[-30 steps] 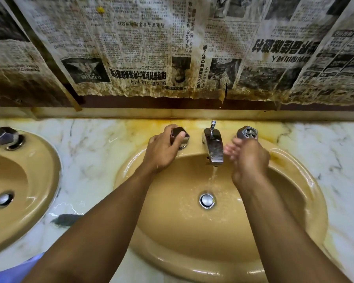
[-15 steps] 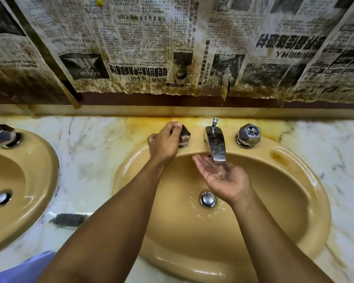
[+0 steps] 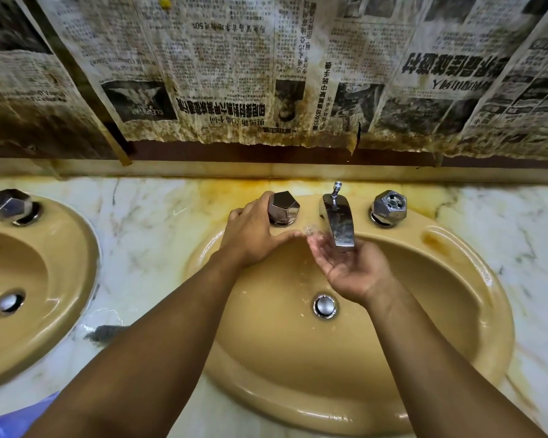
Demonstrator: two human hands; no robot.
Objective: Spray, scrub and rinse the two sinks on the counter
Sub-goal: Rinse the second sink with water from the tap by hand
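- Marble counter (image 3: 159,222), white with rust-yellow stains; stained newspaper (image 3: 203,74) on the wall beyond the hands.
- Left hand (image 3: 253,235): palm down, spread on the sink (image 3: 500,311) rim, fingers against the faceted chrome knob (image 3: 283,207), thumb stretched toward the faucet (image 3: 339,222).
- Right hand (image 3: 351,267): palm up, loosely cupped under the chrome spout, holding nothing.
- Sink is glossy tan, oval, beneath both hands; second sink (image 3: 60,279) sits left of the left arm.

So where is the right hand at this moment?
Head view, centre-right: the right hand is palm-up over the bowl of the middle sink, cupped just under the spout, up-right of the drain.
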